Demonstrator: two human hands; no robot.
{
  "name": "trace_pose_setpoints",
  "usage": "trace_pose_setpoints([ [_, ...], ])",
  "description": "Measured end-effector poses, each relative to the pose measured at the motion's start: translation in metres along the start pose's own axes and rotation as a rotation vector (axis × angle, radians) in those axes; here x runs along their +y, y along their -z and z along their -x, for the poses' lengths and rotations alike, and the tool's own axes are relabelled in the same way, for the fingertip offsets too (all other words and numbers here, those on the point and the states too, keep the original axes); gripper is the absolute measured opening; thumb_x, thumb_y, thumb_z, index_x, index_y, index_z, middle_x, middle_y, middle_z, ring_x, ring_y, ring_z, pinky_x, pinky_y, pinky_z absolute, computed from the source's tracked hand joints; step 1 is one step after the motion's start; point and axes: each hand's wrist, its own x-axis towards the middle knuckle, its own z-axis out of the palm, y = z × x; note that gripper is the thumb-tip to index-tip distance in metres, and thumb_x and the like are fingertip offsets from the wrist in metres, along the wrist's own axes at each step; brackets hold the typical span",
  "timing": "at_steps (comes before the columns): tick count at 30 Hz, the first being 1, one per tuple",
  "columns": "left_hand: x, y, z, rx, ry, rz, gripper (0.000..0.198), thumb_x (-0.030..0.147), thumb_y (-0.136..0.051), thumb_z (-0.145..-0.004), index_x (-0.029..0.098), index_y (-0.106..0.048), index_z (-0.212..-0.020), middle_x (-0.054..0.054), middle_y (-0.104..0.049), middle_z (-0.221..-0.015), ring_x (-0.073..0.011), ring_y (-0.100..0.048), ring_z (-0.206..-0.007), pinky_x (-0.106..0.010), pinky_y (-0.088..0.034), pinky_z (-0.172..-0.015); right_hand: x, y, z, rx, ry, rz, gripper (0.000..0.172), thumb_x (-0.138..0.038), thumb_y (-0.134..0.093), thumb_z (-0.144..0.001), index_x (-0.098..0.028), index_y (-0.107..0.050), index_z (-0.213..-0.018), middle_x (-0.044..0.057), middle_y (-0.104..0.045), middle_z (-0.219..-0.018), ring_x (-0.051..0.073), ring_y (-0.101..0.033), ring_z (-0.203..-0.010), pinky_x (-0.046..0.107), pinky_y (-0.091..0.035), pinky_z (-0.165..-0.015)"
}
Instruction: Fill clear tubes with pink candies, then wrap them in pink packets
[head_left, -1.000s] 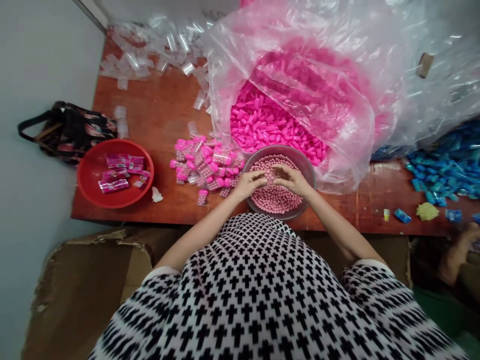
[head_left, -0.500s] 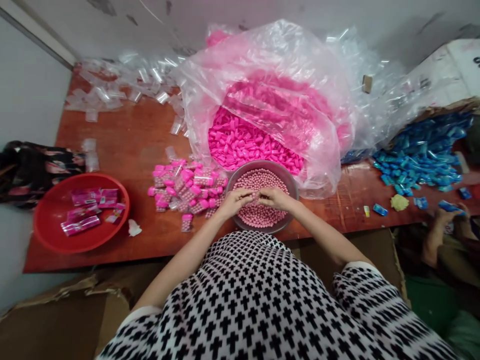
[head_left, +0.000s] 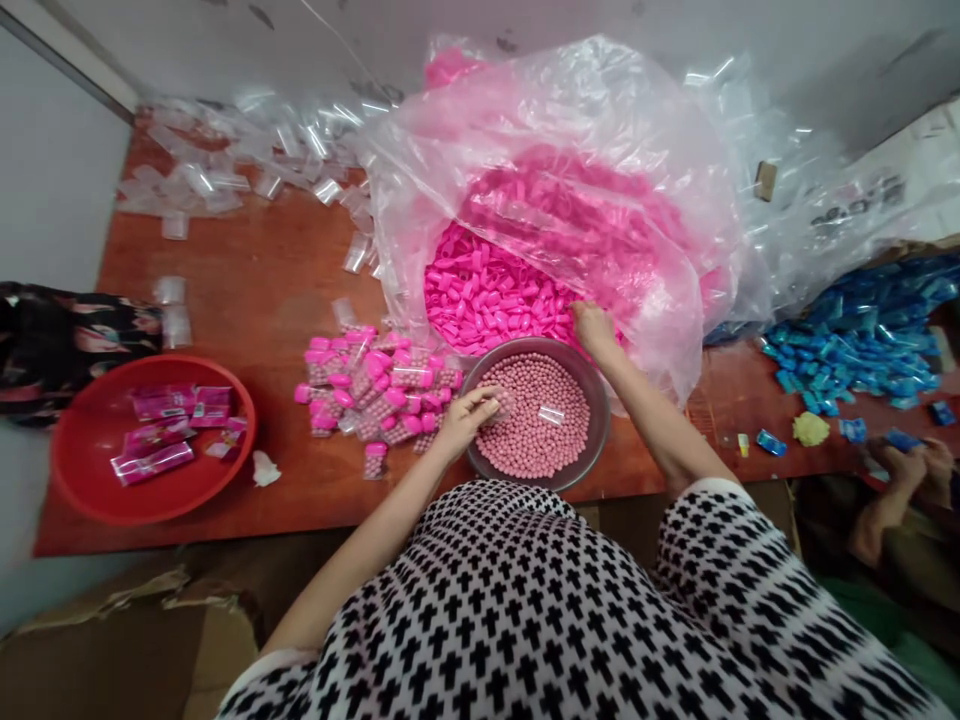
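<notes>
A grey bowl full of small pink beads stands before me. Over its left rim, my left hand is closed on a small clear plastic container, partly hidden by the fingers. Another clear container lies on the beads. Beyond the bowl, my right hand reaches into bright pink plastic caps at the mouth of a large clear bag. Its fingers are bent together among the caps, and what they grip is hidden. Left of the bowl lies a pile of bead-filled bottles with pink caps.
A red basin with pink packets stands at the left. Clear containers lie scattered at the back left. Blue packets are heaped at the right, near another person's hands. Dark flowered cloth lies far left.
My hands were together over the beads and are now apart. The right hand has moved up and right to the pink caps; the left stays at the bowl. A clear container on the beads is now visible.
</notes>
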Motion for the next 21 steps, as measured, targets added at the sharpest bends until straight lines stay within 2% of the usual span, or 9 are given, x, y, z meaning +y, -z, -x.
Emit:
trace_pose_setpoints([
  [2, -0.001, -0.002, -0.001, 0.02, 0.015, 0.024, 0.045, 0.042, -0.077, -0.064, 0.015, -0.068, -0.099, -0.008, -0.07, -0.102, -0.0221, -0.067, -0.089, -0.043, -0.054, -0.086, 0.005, -0.001, -0.026, -0.023, 0.042, 0.052, 0.037, -0.013, -0.032, -0.092, -0.009, -0.062, -0.113, 0.019, -0.061, -0.115, 0.027, -0.052, -0.109, 0.037, -0.042, -0.087],
  [5, 0.0, -0.002, -0.005, 0.053, 0.009, 0.039, 0.044, 0.042, -0.078, -0.063, 0.016, -0.069, -0.098, -0.007, -0.07, -0.102, -0.0214, -0.067, -0.089, -0.042, -0.054, -0.086, 0.008, -0.004, -0.048, -0.043, 0.095, 0.124, 0.037, -0.012, -0.031, -0.091, -0.011, -0.062, -0.113, 0.02, -0.058, -0.12, 0.029, -0.046, -0.115, 0.039, -0.042, -0.086],
  [8, 0.001, -0.001, -0.008, 0.06, -0.003, 0.064, 0.044, 0.041, -0.078, -0.063, 0.016, -0.069, -0.098, -0.007, -0.07, -0.102, -0.0211, -0.066, -0.09, -0.041, -0.055, -0.086, 0.014, -0.003, -0.059, -0.042, 0.126, 0.146, 0.036, -0.012, -0.031, -0.091, -0.01, -0.064, -0.107, 0.02, -0.06, -0.114, 0.03, -0.048, -0.111, 0.039, -0.044, -0.082],
  [11, 0.004, -0.004, -0.011, 0.066, -0.043, 0.082, 0.042, 0.04, -0.077, -0.064, 0.016, -0.07, -0.098, -0.008, -0.07, -0.103, -0.0208, -0.066, -0.093, -0.038, -0.055, -0.085, 0.02, 0.002, -0.055, 0.069, 0.106, 0.006, 0.03, -0.018, -0.037, -0.091, -0.012, -0.065, -0.102, 0.018, -0.062, -0.111, 0.028, -0.051, -0.108, 0.04, -0.044, -0.085],
  [13, 0.007, -0.009, -0.012, 0.064, -0.066, 0.105, 0.041, 0.039, -0.076, -0.065, 0.016, -0.07, -0.098, -0.009, -0.07, -0.105, -0.0195, -0.066, -0.092, -0.035, -0.055, -0.083, 0.019, 0.007, -0.042, 0.202, 0.051, -0.218, 0.027, -0.025, -0.042, -0.091, -0.015, -0.064, -0.101, 0.014, -0.064, -0.108, 0.024, -0.055, -0.104, 0.039, -0.046, -0.087],
  [15, 0.013, -0.016, -0.013, 0.043, -0.081, 0.153, 0.039, 0.038, -0.077, -0.065, 0.017, -0.07, -0.098, -0.01, -0.067, -0.114, -0.0193, -0.066, -0.093, -0.034, -0.056, -0.081, 0.01, 0.01, -0.018, 0.274, -0.055, -0.642, 0.025, -0.034, -0.046, -0.09, -0.017, -0.064, -0.096, 0.008, -0.068, -0.093, 0.019, -0.061, -0.089, 0.034, -0.051, -0.08],
  [16, 0.017, -0.021, -0.013, 0.028, -0.09, 0.183, 0.038, 0.037, -0.077, -0.065, 0.018, -0.071, -0.097, -0.01, -0.063, -0.122, -0.0195, -0.065, -0.095, -0.033, -0.056, -0.081, 0.003, 0.011, -0.003, 0.259, -0.127, -0.918, 0.023, -0.037, -0.05, -0.088, -0.018, -0.063, -0.091, 0.004, -0.068, -0.081, 0.016, -0.063, -0.077, 0.031, -0.054, -0.073],
  [18, 0.023, -0.031, -0.013, 0.003, -0.118, 0.236, 0.034, 0.036, -0.078, -0.064, 0.019, -0.071, -0.094, -0.009, -0.052, -0.138, -0.0195, -0.064, -0.098, -0.032, -0.056, -0.08, -0.014, 0.011, 0.028, 0.118, -0.252, -1.382, 0.021, -0.039, -0.062, -0.08, -0.019, -0.063, -0.084, -0.001, -0.066, -0.068, 0.011, -0.061, -0.06, 0.024, -0.056, -0.061],
  [21, 0.03, -0.043, -0.01, -0.022, -0.151, 0.283, 0.033, 0.035, -0.078, -0.065, 0.019, -0.071, -0.092, -0.007, -0.046, -0.143, -0.0168, -0.065, -0.094, -0.031, -0.056, -0.079, -0.039, 0.009, 0.068, -0.069, -0.343, -1.717, 0.02, -0.034, -0.072, -0.071, -0.017, -0.064, -0.08, 0.0, -0.068, -0.067, 0.009, -0.063, -0.056, 0.02, -0.057, -0.061],
])
